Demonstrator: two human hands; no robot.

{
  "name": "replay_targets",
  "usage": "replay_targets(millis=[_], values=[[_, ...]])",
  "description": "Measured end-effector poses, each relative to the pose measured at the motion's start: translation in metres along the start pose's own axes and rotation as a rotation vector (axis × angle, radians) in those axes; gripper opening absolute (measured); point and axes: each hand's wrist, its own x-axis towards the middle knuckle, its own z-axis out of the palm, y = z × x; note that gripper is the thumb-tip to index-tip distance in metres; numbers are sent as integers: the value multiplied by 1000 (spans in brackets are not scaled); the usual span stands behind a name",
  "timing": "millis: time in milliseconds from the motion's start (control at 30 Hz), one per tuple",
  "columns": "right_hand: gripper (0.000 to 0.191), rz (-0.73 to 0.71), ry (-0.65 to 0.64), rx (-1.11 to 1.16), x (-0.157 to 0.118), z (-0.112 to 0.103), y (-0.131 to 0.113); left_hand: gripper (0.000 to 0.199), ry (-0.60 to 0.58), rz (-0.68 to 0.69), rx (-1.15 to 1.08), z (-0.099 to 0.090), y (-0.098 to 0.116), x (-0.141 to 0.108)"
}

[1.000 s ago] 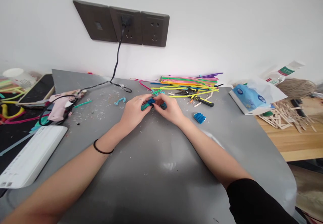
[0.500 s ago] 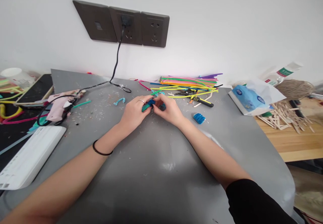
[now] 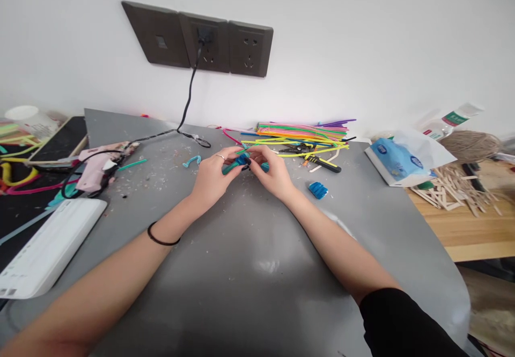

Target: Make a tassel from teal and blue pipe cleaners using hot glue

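Head view: the work looks partway along, to judge by one piece between the fingers and another set down.

Behind everything rises a plain white wall (image 3: 362,51), with dark brown rectangular socket plates (image 3: 250,50) and a plugged-in black cord. Below it spreads the smooth grey surface (image 3: 241,276), littered with pale scraps; a light wooden board (image 3: 483,239) bearing thin wooden sticks adjoins it on the right. On the left lie a long white plastic box (image 3: 52,250) and a pale pink glue gun (image 3: 93,172); far right sits a blue-and-white tissue pack (image 3: 396,156). Near the wall are a multicoloured bundle of fuzzy strips (image 3: 301,129) and black-and-yellow pliers (image 3: 326,164).

Both hands meet mid-surface: the left hand (image 3: 212,177) grips a small blue-and-green fuzzy piece (image 3: 242,159), and the right hand (image 3: 274,172) pinches it from the other side. Its shaping seems unfinished, though the fingers hide much of it. Beyond the right wrist rests a compact blue wrapped block (image 3: 318,190), apparently complete.
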Motion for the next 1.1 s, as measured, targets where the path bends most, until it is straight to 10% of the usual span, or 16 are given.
replay_targets(millis=[1100], values=[[35, 221, 27, 265, 1, 4, 2, 12, 117, 368, 311, 15, -21, -6]])
